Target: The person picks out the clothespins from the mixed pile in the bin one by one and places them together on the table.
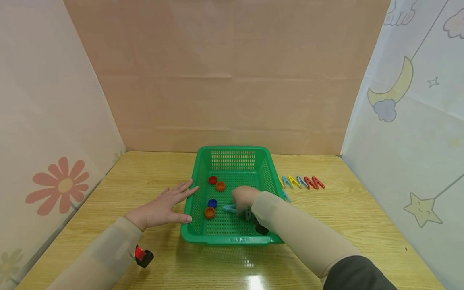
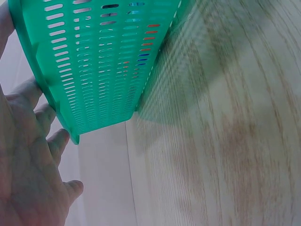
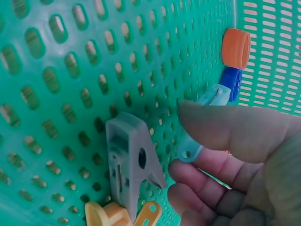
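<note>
A green plastic basket [image 1: 235, 240] stands on the table. My left hand [image 1: 164, 207] has its fingers spread and touches the basket's left rim. Inside the basket, my right hand [image 1: 246, 198] holds a light blue clothespin [image 1: 229, 208] between thumb and fingers; in the right wrist view the thumb covers part of it. Close by lie a grey clothespin [image 3: 129, 160] and a yellow clothespin [image 3: 110, 214]. Toward the basket's left side are a red bottle cap [image 1: 212, 180], a blue cap [image 1: 212, 203], an orange cap [image 1: 220, 186] and another orange cap [image 1: 210, 212].
Right of the basket, a row of clothespins lies on the table [image 1: 348, 217]: yellow, light blue and red ones, including a red clothespin [image 1: 318, 182]. Another light blue clothespin [image 1: 286, 196] shows beside the basket's right rim. Panels enclose the back and both sides.
</note>
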`<state>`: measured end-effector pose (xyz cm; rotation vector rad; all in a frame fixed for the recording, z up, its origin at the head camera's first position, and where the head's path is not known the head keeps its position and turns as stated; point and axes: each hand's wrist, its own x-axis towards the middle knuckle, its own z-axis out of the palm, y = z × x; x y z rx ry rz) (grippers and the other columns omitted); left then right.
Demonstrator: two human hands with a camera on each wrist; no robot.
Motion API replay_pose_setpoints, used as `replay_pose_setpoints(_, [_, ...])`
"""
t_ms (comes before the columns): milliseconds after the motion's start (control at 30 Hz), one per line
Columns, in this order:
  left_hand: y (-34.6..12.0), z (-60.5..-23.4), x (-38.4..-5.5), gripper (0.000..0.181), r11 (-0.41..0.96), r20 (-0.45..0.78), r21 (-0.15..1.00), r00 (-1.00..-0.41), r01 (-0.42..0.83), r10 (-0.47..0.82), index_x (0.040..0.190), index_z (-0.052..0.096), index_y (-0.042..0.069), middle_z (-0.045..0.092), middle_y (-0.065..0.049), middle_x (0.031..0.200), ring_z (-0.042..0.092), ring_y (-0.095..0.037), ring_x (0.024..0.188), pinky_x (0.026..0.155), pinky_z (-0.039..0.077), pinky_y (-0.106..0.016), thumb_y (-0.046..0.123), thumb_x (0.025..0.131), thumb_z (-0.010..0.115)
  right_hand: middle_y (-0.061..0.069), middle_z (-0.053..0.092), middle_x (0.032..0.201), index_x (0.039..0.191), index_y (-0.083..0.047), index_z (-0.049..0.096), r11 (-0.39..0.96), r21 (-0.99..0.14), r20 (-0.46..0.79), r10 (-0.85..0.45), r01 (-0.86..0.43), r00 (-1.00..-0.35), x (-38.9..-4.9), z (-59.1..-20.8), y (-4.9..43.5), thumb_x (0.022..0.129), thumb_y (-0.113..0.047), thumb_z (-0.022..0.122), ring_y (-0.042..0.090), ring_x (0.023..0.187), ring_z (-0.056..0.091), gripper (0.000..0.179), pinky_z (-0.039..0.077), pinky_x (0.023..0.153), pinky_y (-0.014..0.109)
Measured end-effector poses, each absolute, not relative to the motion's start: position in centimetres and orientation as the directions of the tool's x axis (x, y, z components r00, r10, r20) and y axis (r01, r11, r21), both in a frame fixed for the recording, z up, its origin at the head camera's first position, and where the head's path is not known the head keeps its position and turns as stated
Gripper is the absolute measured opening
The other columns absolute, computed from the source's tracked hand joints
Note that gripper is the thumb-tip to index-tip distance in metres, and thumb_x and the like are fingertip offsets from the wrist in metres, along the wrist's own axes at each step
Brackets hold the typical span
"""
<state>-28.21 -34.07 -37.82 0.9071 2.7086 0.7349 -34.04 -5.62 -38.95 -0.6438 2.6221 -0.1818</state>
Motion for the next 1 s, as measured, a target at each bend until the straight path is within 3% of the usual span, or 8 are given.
replay_pose_setpoints(167, [-34.0, -37.8, -28.2, 0.087, 0.689, -0.02, 0.511, -0.794, 0.514, 0.607, 0.155, 0.023, 0.022, 0.006, -0.005, 0.162, 0.005, -0.039, 0.145, 0.108, -0.001, -0.069, 0.051, 0.086, 0.067, -0.001, 0.037, 0.066, 0.073, -0.015, 0.045, 0.869, -0.287, -0.345, -0.487, -0.404, -0.802, -34.2, -38.9, -5.5, 0.081, -0.009, 0.075, 0.014, 0.057, 0.032, 0.031, 0.028, 0.053, 0.03])
replay_pose_setpoints(333, [-34.0, -37.8, -28.2, 0.087, 0.684, -0.017, 0.518, -0.794, 0.513, 0.608, 0.155, 0.023, 0.022, 0.007, -0.005, 0.162, 0.005, -0.038, 0.146, 0.108, -0.001, -0.069, 0.05, 0.086, 0.067, 0.0, 0.048, 0.072, 0.077, -0.012, 0.054, 0.861, -0.331, -0.299, -0.485, -0.387, -0.822, -34.4, -38.8, -5.7, 0.08, -0.013, 0.078, 0.014, 0.061, 0.043, 0.025, 0.037, 0.055, 0.029])
replay_pose_setpoints(500, [-34.0, -37.8, -28.2, 0.086, 0.677, -0.009, 0.522, -0.79, 0.52, 0.613, 0.155, 0.024, 0.021, 0.007, -0.007, 0.161, 0.006, -0.039, 0.145, 0.107, -0.001, -0.069, 0.05, 0.086, 0.067, 0.0, 0.061, 0.088, 0.091, -0.01, 0.064, 0.857, -0.355, -0.26, -0.474, -0.373, -0.841, -34.5, -38.7, -5.8, 0.08, -0.018, 0.079, 0.014, 0.074, 0.054, 0.021, 0.048, 0.066, 0.031])
replay_pose_setpoints(1000, [-34.0, -37.7, -28.1, 0.087, 0.687, -0.026, 0.52, -0.795, 0.508, 0.607, 0.155, 0.023, 0.022, 0.006, -0.005, 0.161, 0.005, -0.038, 0.146, 0.107, -0.002, -0.069, 0.051, 0.086, 0.067, 0.005, 0.064, 0.112, 0.112, -0.009, 0.066, 0.825, -0.445, -0.203, -0.472, -0.349, -0.858, -34.8, -36.9, -5.6, 0.085, -0.023, 0.075, 0.018, 0.091, 0.061, 0.032, 0.053, 0.077, 0.036])
